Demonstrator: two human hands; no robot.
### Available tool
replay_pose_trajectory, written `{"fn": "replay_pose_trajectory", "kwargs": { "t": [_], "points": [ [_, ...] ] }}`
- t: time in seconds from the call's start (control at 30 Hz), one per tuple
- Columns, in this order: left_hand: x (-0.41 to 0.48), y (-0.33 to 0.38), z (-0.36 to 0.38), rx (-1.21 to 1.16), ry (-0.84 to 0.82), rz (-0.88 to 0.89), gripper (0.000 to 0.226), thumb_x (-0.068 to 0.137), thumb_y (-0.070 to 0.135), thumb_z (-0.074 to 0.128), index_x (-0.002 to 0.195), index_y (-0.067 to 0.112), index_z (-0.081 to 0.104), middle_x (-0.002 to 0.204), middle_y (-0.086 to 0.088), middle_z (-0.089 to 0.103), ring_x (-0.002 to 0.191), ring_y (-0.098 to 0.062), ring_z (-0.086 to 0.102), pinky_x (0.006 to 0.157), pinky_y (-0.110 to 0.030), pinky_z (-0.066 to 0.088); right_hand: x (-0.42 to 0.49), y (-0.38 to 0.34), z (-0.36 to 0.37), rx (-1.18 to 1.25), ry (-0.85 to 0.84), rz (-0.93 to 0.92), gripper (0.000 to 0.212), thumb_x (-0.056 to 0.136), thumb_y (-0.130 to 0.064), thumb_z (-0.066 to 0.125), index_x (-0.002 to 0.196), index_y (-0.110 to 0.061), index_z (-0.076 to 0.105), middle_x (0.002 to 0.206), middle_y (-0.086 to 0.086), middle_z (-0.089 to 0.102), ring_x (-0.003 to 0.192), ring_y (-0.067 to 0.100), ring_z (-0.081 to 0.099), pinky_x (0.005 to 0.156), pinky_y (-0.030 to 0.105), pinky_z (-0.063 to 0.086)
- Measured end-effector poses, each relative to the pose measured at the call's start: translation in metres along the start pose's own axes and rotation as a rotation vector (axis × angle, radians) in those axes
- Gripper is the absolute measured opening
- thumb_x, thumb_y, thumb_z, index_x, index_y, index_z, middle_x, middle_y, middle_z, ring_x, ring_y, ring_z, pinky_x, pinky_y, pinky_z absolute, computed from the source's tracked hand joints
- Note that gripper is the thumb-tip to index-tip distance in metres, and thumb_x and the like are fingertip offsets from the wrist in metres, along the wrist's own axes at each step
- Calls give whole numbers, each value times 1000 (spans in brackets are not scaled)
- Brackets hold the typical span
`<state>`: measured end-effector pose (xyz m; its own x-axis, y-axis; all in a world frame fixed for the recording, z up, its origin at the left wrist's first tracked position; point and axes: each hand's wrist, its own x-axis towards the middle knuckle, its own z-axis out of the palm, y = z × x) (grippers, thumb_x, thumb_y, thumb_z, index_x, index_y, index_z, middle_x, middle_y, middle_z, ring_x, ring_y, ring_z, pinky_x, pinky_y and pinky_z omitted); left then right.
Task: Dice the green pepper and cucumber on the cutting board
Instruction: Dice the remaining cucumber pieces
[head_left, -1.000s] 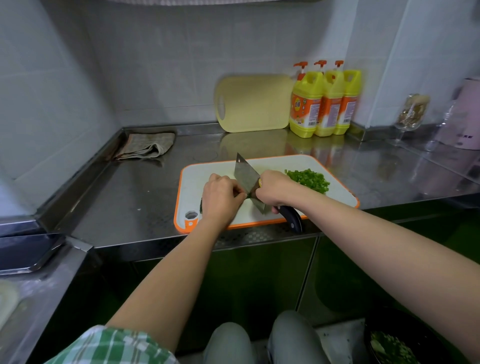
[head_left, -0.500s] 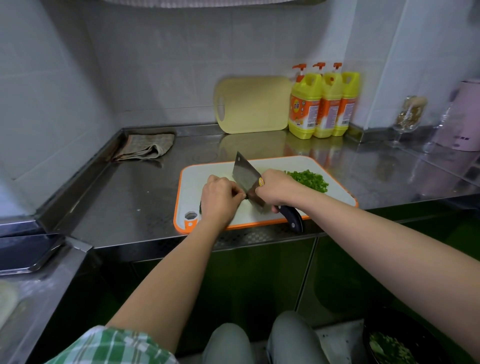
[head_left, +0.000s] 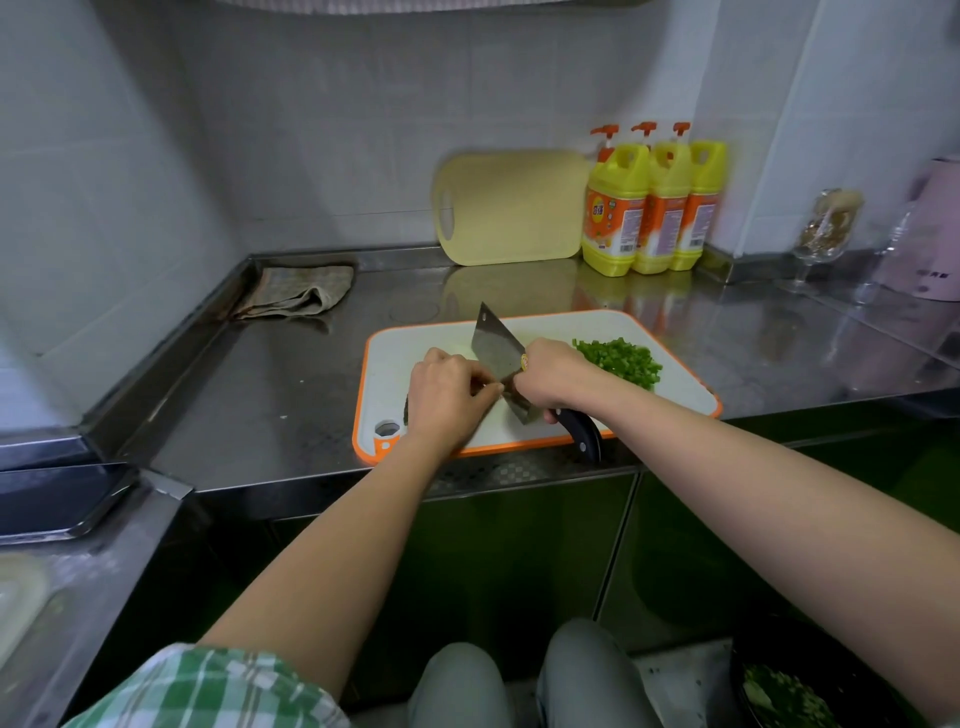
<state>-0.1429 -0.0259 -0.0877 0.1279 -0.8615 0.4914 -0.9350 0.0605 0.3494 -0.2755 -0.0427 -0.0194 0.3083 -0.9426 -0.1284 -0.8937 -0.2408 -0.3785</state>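
A white cutting board (head_left: 415, 343) with an orange rim lies on the steel counter. A heap of diced green pepper (head_left: 621, 361) sits on its right half. My right hand (head_left: 553, 376) grips a cleaver (head_left: 496, 345) by its black handle, the blade standing edge-down on the board. My left hand (head_left: 449, 397) curls over a dark cucumber (head_left: 407, 410) just left of the blade. Only the cucumber's near end shows under my palm.
A yellow board (head_left: 511, 208) and three yellow detergent bottles (head_left: 654, 208) stand against the back wall. A folded cloth (head_left: 298, 293) lies at the back left. Glasses (head_left: 826, 234) and a pink appliance (head_left: 930, 234) stand at the right. A dark bin (head_left: 784, 686) with green scraps sits on the floor.
The cleaver has rocked slightly in place beside my left hand. Both hands stay in the same spot on the board.
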Motion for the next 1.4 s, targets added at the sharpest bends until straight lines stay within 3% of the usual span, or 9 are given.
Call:
{"fn": "replay_pose_trajectory", "kwargs": {
  "t": [0.13,0.23,0.4,0.77,0.87,1.03,1.2,1.4],
  "points": [
    [-3,-4,-10,172,-43,43,36,80,42,62,112,25,68,106,1,64,109,-23,47,85,-36,34,2,10,-3,33,27,28,23,94,-4,42,72,-5,45,55,10,55,44,19,56,45,23,44],
    [-9,-11,-17,245,-60,0,30,78,43,61,101,25,68,101,1,62,104,-22,46,83,-35,32,1,17,-3,53,43,24,16,94,-6,44,79,-4,48,57,10,57,43,19,58,44,23,45],
    [-10,-6,-16,160,-48,-7,14,89,32,60,92,26,72,90,3,67,100,-23,48,76,-32,29,-2,22,-6,89,101,-35,16,95,-8,43,80,-6,48,66,14,61,43,21,59,43,22,44],
    [-3,5,3,45,4,-104,17,89,38,65,96,28,76,92,1,70,99,-23,48,74,-32,32,-10,18,-7,47,31,-76,18,95,-9,43,76,-7,45,63,11,55,39,18,57,37,19,37],
    [-4,5,2,46,14,-109,17,89,34,64,94,25,77,91,1,71,97,-22,48,73,-31,31,-8,11,-4,11,-10,-45,10,93,-5,44,90,-2,53,67,13,57,42,20,57,41,24,43],
    [-8,5,-1,66,19,-100,19,90,28,60,97,25,77,91,-1,70,98,-23,47,73,-30,30,1,3,5,-20,10,-13,16,89,-1,47,74,-3,53,45,8,56,39,18,56,44,24,47],
    [-10,2,-4,97,30,-122,20,90,24,58,101,26,74,96,2,70,102,-23,48,74,-29,26,2,12,0,69,97,-29,16,95,-6,43,81,-5,49,66,12,57,40,20,56,39,23,41],
    [-6,7,0,52,14,-106,16,91,24,60,97,26,75,91,1,70,101,-21,47,75,-29,28,-6,7,-7,9,4,-45,15,91,-3,40,85,-2,54,59,12,58,42,21,57,42,24,44]
  ]
}}
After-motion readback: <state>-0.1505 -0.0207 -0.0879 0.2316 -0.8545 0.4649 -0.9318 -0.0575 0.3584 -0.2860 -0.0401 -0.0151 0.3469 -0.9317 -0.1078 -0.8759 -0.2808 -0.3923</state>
